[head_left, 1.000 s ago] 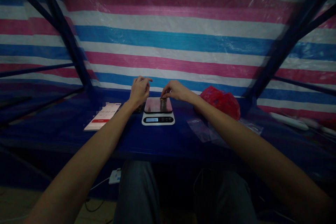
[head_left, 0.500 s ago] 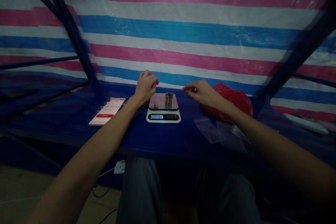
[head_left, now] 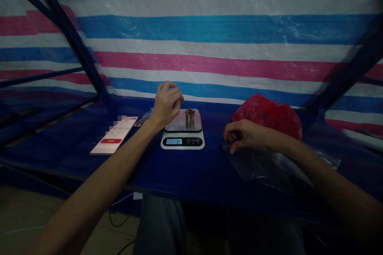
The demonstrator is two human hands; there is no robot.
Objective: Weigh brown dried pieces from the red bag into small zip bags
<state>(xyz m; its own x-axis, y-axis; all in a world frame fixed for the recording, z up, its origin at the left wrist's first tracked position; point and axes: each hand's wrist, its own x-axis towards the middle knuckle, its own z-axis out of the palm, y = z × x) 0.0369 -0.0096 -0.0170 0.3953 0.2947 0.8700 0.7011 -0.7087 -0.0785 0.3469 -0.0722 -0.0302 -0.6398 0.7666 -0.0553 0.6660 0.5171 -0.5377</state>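
A white digital kitchen scale (head_left: 182, 142) with a shiny plate stands on the blue table, its display lit and reading about 99. On the plate is a small metallic-looking cylinder (head_left: 190, 118) with brownish bits at its top. My left hand (head_left: 169, 101) hovers just behind and left of the plate, fingers curled; what they may hold is hidden. My right hand (head_left: 245, 132) is bent over clear plastic bags (head_left: 249, 163) right of the scale, thumb and fingers slightly apart, the thumb at the nearest bag's edge.
A red plastic bag (head_left: 272, 117) lies bunched behind my right hand. Left of the scale a phone (head_left: 115, 135) shows a running timer, with a small clear packet (head_left: 145, 116) beyond it. Blue metal bars (head_left: 70, 40) and a striped plastic sheet (head_left: 209, 30) enclose the table.
My right hand has come down and to the right, from beside the scale to the clear bags. My left hand stays curled near the scale. The view has shifted slightly.
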